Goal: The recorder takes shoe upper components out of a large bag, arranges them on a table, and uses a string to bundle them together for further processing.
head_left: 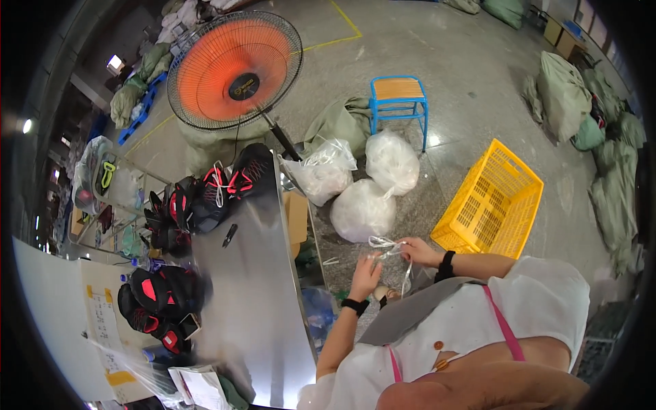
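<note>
The white cord (pixel 380 241) is held in front of the person's apron, beside the worktop: a loop stands above the fingers and a loose end hangs below. The left hand (pixel 366 273) and the right hand (pixel 418 252) each pinch it with fingers drawn narrow; how the strands cross between them is too small to make out. A black band circles each wrist. Part of the lap is covered by the grey apron (pixel 396 316).

Just beyond the hands sit three stuffed plastic bags (pixel 363 212), their contents blurred by the film. One yellow crate (pixel 488 198) stands to the right, one blue stool (pixel 398 89) behind the bags, and one orange fan (pixel 232 68) to the left.

The shiny metal worktop (pixel 253 321) bears two groups of black-and-red shoes (pixel 164 294), overlapping too much to count. Grey concrete floor (pixel 471 61) spreads beyond, with sacks (pixel 564 96) along the right side.
</note>
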Demonstrator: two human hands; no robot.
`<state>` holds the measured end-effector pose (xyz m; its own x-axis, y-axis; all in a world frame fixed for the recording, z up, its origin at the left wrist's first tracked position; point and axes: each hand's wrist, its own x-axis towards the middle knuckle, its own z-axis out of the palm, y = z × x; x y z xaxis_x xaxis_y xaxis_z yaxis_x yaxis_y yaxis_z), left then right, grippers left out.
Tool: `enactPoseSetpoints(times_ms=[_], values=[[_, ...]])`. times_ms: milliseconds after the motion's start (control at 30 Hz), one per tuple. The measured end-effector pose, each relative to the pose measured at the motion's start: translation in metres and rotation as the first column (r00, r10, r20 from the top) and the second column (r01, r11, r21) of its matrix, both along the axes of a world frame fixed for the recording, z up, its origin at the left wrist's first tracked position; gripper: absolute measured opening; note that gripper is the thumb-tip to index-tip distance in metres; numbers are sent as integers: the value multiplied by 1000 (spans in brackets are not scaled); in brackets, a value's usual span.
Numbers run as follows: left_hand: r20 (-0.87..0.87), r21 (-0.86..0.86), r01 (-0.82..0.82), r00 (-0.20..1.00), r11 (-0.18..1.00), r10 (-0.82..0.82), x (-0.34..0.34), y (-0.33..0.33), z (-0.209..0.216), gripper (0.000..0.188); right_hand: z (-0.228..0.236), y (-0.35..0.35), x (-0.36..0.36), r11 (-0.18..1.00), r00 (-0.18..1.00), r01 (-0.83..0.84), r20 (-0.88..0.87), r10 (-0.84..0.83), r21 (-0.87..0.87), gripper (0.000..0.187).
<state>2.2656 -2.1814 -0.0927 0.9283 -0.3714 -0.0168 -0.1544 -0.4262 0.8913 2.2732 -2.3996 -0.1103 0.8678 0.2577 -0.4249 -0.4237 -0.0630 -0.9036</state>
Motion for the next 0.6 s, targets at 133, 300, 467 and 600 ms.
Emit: enactPoseSetpoints(times_ms=[133,300,467,600], values=[[-270,-260,-131,961,957,58,7,40,1,28,-57,-30,98,944,957,-123,215,194,-305,24],[32,117,-676,735,728,677,5,122,2,49,-138,-93,264,358,779,-144,118,616,-923,24],[-38,733,-641,297,229,954,-10,137,-24,96,-124,-59,407,283,762,-136,82,642,-949,24],[13,904,-412,295,115,956,5,119,-50,120,-144,-25,495,119,607,-147,5,795,-982,22]])
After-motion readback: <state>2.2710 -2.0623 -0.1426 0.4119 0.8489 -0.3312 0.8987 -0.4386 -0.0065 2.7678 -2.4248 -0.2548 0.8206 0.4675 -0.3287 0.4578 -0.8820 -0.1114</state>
